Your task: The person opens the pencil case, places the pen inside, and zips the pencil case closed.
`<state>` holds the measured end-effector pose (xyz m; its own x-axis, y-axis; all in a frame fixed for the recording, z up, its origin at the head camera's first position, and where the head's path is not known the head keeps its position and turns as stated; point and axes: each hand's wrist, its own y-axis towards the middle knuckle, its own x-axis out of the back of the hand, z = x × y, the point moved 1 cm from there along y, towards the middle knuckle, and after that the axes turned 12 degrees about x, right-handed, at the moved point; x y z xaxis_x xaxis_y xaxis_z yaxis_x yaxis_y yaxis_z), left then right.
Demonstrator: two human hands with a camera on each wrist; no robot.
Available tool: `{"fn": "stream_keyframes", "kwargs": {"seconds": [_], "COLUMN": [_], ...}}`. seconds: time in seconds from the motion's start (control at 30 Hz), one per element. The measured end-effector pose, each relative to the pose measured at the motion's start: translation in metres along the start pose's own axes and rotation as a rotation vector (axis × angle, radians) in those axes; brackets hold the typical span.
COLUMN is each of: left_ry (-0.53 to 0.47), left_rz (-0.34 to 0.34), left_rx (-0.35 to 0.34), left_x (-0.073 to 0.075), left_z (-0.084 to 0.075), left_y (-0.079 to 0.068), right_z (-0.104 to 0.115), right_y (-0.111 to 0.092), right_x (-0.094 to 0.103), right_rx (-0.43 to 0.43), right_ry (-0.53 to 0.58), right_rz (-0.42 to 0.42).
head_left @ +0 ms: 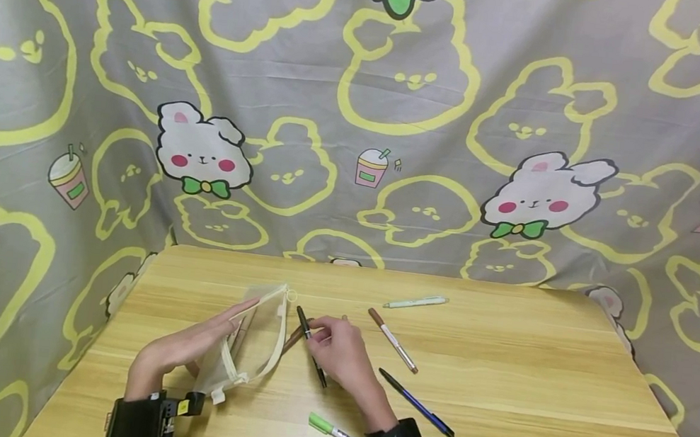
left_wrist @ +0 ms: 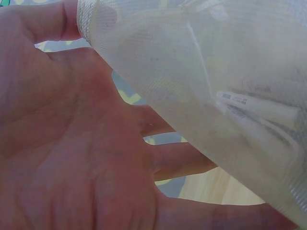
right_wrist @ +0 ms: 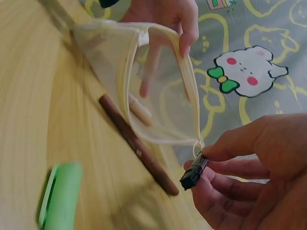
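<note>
A translucent zippered mesh pouch (head_left: pixel 260 341) stands tilted with its mouth spread open. My left hand (head_left: pixel 192 344) holds it by the zipper edge, the other fingers stretched along its outside. Inside lie pale pens (left_wrist: pixel 264 108), seen through the mesh. Between thumb and fingers my right hand (head_left: pixel 339 349) pinches a black pen (head_left: pixel 319 372), just right of the pouch's mouth. In the right wrist view only the dark end of that pen shows, close to the zipper ring. A brown pen (right_wrist: pixel 139 148) lies on the table beside the pouch, partly behind the right hand in the head view.
On the wooden table (head_left: pixel 531 380), to the right, lie a pale green pen (head_left: pixel 416 302), a white pen with brown ends (head_left: pixel 394 342) and a blue pen (head_left: pixel 417 402). A green-capped marker (head_left: pixel 331 429) is near the right wrist. A patterned curtain (head_left: pixel 409 146) surrounds the table.
</note>
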<state>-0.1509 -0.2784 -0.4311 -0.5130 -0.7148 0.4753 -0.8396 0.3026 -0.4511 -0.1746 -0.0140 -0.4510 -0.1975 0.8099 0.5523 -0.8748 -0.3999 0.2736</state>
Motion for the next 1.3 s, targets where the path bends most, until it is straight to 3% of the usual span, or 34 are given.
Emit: {"fn": "stream_keyframes", "kwargs": {"seconds": [0.17, 0.3, 0.4, 0.57, 0.67, 0.83, 0.97, 1.1, 1.3], "left_ry": [-0.013, 0.011, 0.020, -0.021, -0.023, 0.012, -0.002, -0.030, -0.024], "left_rz": [-0.001, -0.004, -0.005, 0.001, 0.001, 0.004, 0.005, 0.000, 0.005], "left_rx": [0.009, -0.033, -0.038, 0.040, 0.042, -0.013, 0.004, 0.054, 0.033], "left_x": [0.000, -0.001, -0.001, 0.000, 0.000, 0.000, 0.000, 0.001, 0.002], "left_z": [0.000, 0.000, 0.000, -0.001, -0.002, -0.002, -0.002, -0.003, -0.002], "left_y": [0.000, 0.001, 0.001, 0.001, 0.000, 0.000, -0.001, -0.001, -0.001], "right_z": [0.008, 0.014, 0.017, 0.018, 0.021, 0.027, 0.031, 0.033, 0.030], "right_y": [0.010, 0.016, 0.019, 0.023, 0.028, 0.034, 0.038, 0.039, 0.039], "right_x": [-0.008, -0.014, -0.020, -0.034, -0.042, -0.049, -0.051, -0.054, -0.050], "right_rx": [0.042, 0.032, -0.021, -0.128, -0.158, -0.169, -0.173, -0.186, -0.155], "right_ry": [-0.031, -0.039, 0.028, 0.220, 0.286, 0.326, 0.344, 0.458, 0.511], "right_rz": [0.022, 0.031, 0.049, 0.069, 0.068, 0.076, 0.074, 0.097, 0.084]}}
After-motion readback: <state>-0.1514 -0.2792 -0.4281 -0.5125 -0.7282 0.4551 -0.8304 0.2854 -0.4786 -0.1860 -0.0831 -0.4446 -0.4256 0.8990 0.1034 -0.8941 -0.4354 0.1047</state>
